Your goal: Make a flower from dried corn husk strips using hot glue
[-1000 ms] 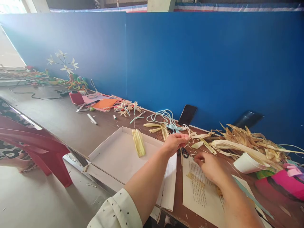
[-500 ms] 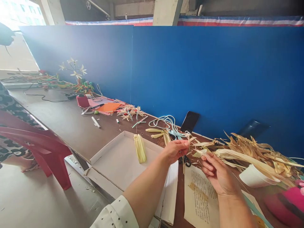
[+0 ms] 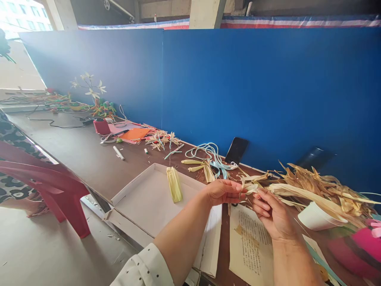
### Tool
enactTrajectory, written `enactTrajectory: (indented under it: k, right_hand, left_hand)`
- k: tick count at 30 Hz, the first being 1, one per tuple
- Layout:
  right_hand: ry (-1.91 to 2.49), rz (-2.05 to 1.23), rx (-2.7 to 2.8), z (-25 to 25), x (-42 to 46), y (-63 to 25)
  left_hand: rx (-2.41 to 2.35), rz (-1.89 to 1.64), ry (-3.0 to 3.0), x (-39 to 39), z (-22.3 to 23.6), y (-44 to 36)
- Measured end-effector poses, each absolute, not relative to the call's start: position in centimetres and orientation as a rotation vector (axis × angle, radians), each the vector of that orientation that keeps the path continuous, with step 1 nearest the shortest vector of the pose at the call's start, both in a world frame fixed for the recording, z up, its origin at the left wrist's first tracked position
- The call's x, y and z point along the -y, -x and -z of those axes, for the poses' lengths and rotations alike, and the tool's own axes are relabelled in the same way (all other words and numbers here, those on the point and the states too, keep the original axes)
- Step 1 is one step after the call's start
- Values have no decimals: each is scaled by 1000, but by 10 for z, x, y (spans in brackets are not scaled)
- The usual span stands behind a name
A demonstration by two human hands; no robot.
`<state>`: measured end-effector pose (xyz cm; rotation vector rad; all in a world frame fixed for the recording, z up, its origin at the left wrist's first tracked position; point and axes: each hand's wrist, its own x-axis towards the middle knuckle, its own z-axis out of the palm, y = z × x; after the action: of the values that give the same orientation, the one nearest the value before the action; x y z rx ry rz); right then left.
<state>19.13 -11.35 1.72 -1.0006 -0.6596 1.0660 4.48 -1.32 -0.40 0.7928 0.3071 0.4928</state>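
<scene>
My left hand (image 3: 226,191) is closed in a pinch on a pale strip of corn husk (image 3: 251,188). Facing it, my right hand (image 3: 269,210) pinches the other end of the husk between thumb and fingers. The two sets of fingertips are a short way apart above the table. A folded yellow-green husk bundle (image 3: 174,184) lies in the shallow white box lid (image 3: 139,206) to the left. Beyond my left hand are more husk pieces (image 3: 205,169). Dark scissors are mostly hidden beneath my hands.
A heap of dry husks (image 3: 321,186) lies at right beside a tipped white cup (image 3: 320,216). A phone (image 3: 237,150) leans on the blue partition (image 3: 253,87) near pale blue cord (image 3: 205,150). A printed sheet (image 3: 250,246) lies in front. At left stands a red chair (image 3: 59,190).
My left hand has moved slightly right, closer to my right hand, and the husk between them has shifted. The whole view has shifted a little.
</scene>
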Motion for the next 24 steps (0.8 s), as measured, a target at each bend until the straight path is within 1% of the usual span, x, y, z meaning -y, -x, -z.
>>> enactTrajectory:
  k: [12, 24]
  right_hand:
    - [925, -1053, 558, -19, 110, -191]
    - [954, -1055, 608, -19, 111, -190]
  left_hand:
    - [-301, -412, -843, 16, 2, -42]
    - [-262, -596, -776, 16, 5, -49]
